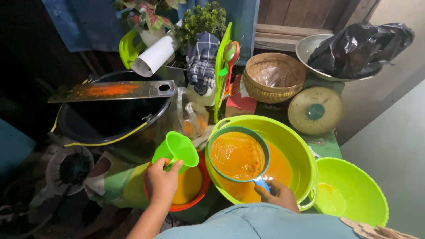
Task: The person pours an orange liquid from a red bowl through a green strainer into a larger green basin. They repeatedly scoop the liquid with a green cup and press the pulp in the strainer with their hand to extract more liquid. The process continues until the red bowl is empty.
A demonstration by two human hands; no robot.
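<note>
Over the big lime-green basin (305,150), the right hand (280,195) keeps a closed grip on the blue handle of a round strainer (237,155), which sits level and is loaded with thick orange pulp; orange liquid pools in the basin beneath it. The strainer's handle runs from the bowl down and toward the person, so its long axis points back at the right wrist, and the bowl lies forward and a little left of that grip. Just to the left, the left hand (161,182) is wrapped shut around a small green cup (177,150), held tilted with its mouth turned up and to the right, toward the strainer. The cup hangs above a red bowl (199,201) that holds more orange liquid, and it stands just beside the strainer's rim, apart from it. The left hand is therefore the nearer one to the red bowl, the right the nearer one to the basin. A second, smaller green basin (354,190) sits to the right on the surface, with only a trace of orange inside.
</note>
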